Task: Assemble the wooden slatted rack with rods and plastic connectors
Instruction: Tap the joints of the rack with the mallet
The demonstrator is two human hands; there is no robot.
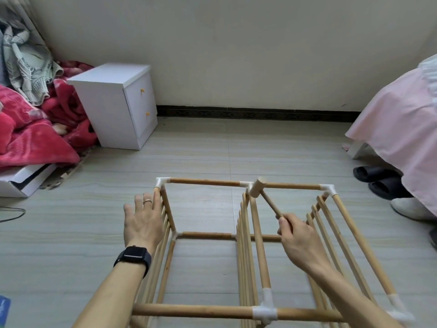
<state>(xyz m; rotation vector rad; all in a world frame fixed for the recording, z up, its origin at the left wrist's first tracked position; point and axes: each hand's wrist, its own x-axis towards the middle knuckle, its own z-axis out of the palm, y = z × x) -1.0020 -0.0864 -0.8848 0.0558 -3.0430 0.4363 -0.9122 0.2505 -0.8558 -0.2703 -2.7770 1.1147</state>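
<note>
Lining up a tap: mallet (259, 189) is gripped by the right hand (298, 235), head just beside the far middle connector (246, 184); rack (205, 181) is braced by a spread left hand (142, 221).

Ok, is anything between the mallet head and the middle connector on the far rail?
Nothing visible. The mallet in the right hand has its head right beside the middle connector. The left hand is open at the left side of the rack, near the far-left corner connector, clear of it.
</note>
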